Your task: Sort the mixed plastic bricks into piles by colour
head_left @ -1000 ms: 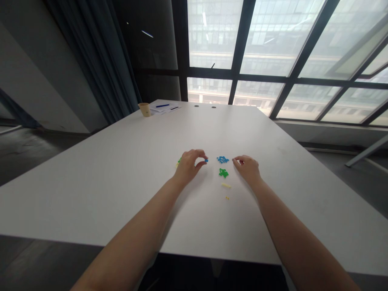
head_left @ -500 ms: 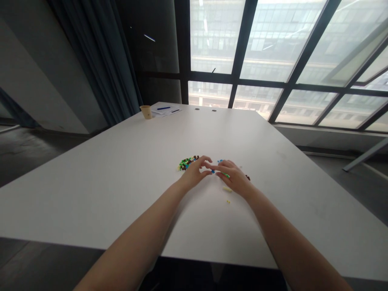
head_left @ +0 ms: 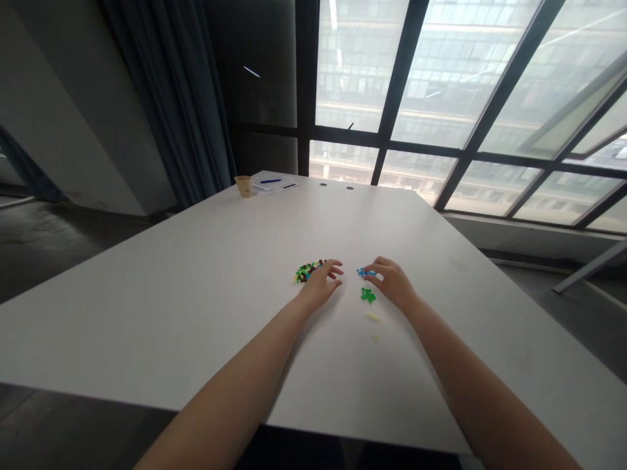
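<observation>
left hand [head_left: 321, 285]: half-open, beside mixed plastic bits [head_left: 307, 271] at 10 o'clock | right hand [head_left: 393, 284]: curled, at blue bits [head_left: 366, 272] at 10 o'clock, grip unclear | tiny, light, stiff: pinch by edges

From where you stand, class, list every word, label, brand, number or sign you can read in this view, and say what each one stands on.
No word, label, brand, number or sign can be read.
The papers at the far end of the white table show dark marks too small to read.
The tan cup shows no readable print.
</observation>
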Demonstrator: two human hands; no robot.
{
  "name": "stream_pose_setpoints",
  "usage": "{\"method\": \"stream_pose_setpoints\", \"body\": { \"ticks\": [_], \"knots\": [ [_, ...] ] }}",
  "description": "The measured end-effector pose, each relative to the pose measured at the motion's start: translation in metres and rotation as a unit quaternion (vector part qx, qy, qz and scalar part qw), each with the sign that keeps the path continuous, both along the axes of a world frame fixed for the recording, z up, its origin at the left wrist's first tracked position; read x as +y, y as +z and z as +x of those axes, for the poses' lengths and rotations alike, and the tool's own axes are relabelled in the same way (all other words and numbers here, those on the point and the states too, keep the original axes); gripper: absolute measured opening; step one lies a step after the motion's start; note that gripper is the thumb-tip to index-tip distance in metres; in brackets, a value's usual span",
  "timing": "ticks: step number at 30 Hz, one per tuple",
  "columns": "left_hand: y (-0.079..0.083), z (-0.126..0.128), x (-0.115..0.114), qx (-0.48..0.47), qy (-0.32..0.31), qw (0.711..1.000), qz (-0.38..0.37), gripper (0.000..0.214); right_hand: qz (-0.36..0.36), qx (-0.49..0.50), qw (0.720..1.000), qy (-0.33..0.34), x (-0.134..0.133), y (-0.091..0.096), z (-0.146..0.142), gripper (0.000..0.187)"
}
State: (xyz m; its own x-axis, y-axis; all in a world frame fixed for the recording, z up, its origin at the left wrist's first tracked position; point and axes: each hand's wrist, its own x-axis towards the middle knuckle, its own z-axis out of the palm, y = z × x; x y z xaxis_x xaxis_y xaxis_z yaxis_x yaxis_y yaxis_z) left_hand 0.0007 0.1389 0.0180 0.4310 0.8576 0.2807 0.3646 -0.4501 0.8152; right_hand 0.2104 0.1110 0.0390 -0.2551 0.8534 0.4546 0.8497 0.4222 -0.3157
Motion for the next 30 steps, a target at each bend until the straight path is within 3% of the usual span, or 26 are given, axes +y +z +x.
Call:
{"method": "stream_pose_setpoints", "body": {
  "ticks": [4,8,12,19,27,30],
  "knots": [
    [-0.006,-0.004,0.008,0.046,0.041,0.997,0.045,0.033,-0.076,-0.002,0.992,-0.102,0.035,-0.010,0.034,0.016],
    [-0.007,-0.005,0.008,0.090,0.035,0.991,0.088,0.036,-0.142,-0.008,0.981,-0.133,0.055,-0.027,0.045,0.018],
    [-0.002,-0.006,0.004,0.122,0.030,0.987,0.103,0.039,-0.160,-0.004,0.978,-0.134,0.062,-0.035,0.047,0.018],
    [0.002,-0.006,0.004,0.141,0.073,0.982,0.102,0.034,-0.154,-0.009,0.978,-0.140,0.063,-0.035,0.054,0.019],
    [0.004,-0.020,0.016,0.174,0.247,0.947,0.109,0.029,-0.134,-0.017,0.981,-0.139,0.046,-0.028,0.049,0.024],
    [0.003,-0.023,0.018,0.209,0.249,0.940,0.106,0.027,-0.106,0.007,0.981,-0.165,0.034,-0.021,0.052,0.027]
  ]
}}
